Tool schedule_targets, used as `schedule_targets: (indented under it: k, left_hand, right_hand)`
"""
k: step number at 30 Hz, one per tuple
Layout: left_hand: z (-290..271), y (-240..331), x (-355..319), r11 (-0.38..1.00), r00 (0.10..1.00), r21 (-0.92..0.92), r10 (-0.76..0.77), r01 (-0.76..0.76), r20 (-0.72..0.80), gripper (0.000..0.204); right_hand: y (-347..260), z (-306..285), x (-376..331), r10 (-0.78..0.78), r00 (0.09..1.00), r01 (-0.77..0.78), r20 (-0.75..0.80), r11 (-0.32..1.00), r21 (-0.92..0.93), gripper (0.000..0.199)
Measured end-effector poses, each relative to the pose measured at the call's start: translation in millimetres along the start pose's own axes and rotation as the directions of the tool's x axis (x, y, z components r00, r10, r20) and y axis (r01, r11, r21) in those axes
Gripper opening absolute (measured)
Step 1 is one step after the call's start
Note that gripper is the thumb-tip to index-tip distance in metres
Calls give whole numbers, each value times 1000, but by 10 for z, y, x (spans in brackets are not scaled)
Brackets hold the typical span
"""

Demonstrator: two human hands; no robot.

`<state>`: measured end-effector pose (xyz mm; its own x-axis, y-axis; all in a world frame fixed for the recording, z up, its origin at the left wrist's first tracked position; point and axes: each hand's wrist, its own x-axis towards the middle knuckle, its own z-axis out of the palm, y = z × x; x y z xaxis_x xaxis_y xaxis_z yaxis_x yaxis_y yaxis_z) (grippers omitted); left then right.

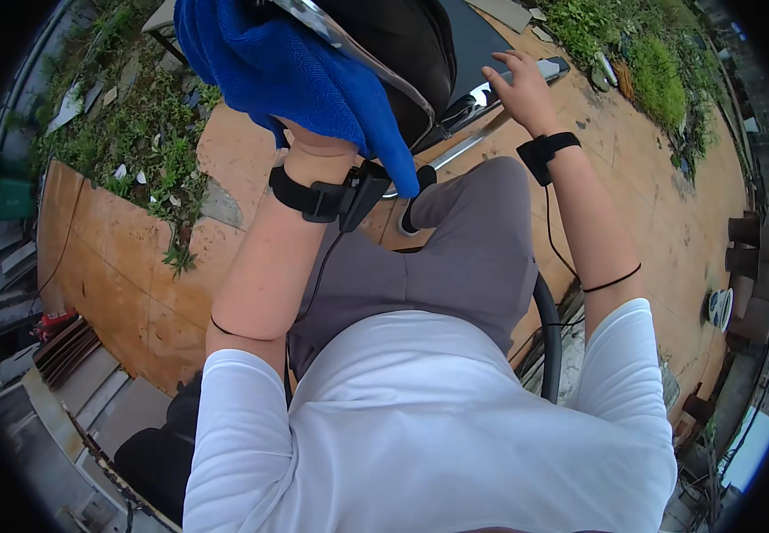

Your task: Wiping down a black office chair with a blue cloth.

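Note:
A blue towel (286, 80) is bunched over my left hand (313, 142), and only the heel of the hand and the wrist show beneath it. The fingers are hidden in the cloth, which I hold up against the back of a black chair (402, 44) with a chrome frame. One corner of the towel hangs down past my wrist. At the chair's chrome armrest (482, 99), my right hand (524, 87) rests with thumb and fingers stretched apart, gripping nothing. Black straps with small boxes sit on both wrists.
Orange tiled floor (135, 284) lies around me, with green weeds and rubble (135, 151) at the left and more plants (651, 80) at the far right. Stacked boards (100, 382) stand at lower left, brown pots (744, 244) at right. Thin cables run along my arms.

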<state>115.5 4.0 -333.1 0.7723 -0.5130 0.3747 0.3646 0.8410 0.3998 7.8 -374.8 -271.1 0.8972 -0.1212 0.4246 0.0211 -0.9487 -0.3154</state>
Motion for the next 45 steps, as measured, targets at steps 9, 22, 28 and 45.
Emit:
schedule_targets:
  k: [9,22,28,45]
  left_hand:
    - [259,366,-208,911,977,363,-214,195,14,50]
    - [-81,-463,-660,-147,727,-984,-664,103,175,47]
    - [647,-853,-565,-952,995,289,87,97,-47,65]
    - [756,-1416,-385,-427,905,822,17,-377,424,45]
  right_hand:
    - [125,99,287,108,957,-27,271,959,-283,49]
    - [116,-91,432,30,889,-106,456,984,141,32]
    - [122,-72,377,31,921,-68,388,994,80,30]
    - [312,162,462,19,900,-38,436,999,35,37]
